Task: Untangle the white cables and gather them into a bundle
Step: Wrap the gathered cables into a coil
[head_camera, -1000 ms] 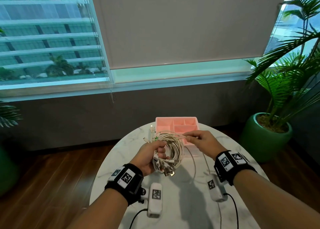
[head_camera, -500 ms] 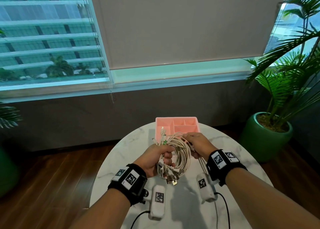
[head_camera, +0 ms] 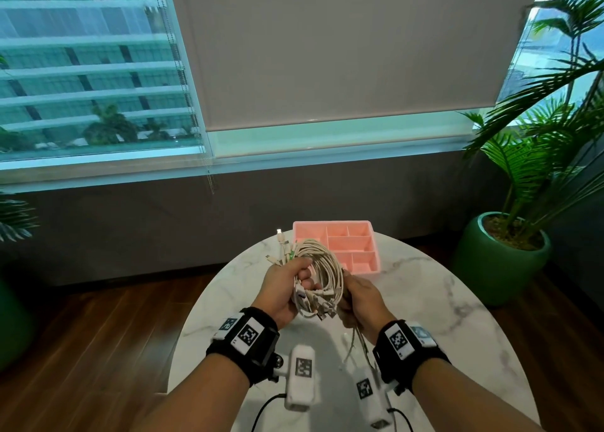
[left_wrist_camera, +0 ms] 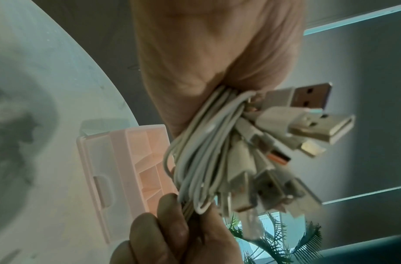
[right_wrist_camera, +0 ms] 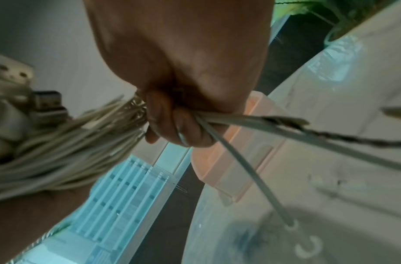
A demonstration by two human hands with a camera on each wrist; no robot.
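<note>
A coil of white cables (head_camera: 322, 268) hangs above the marble table (head_camera: 441, 301). My left hand (head_camera: 291, 286) grips its left side, with USB plugs (left_wrist_camera: 307, 110) fanning out past the fist and thin connector ends (head_camera: 281, 245) pointing up. My right hand (head_camera: 358, 296) grips the coil's lower right side and holds loose cable tails (right_wrist_camera: 274, 125) in its fist. The tails (head_camera: 354, 343) trail down from that hand toward the tabletop. The coil (right_wrist_camera: 66, 142) runs left from the right fist toward the plugs.
A pink compartment tray (head_camera: 371, 235) sits on the table just behind the hands, empty as far as I see. A potted palm in a green pot (head_camera: 500, 261) stands on the floor to the right. Beyond the table are the wall and window.
My right hand has moved from the coil's top right down to its lower right, drawing the loose strand in. Both hands and the coil came closer to me.
</note>
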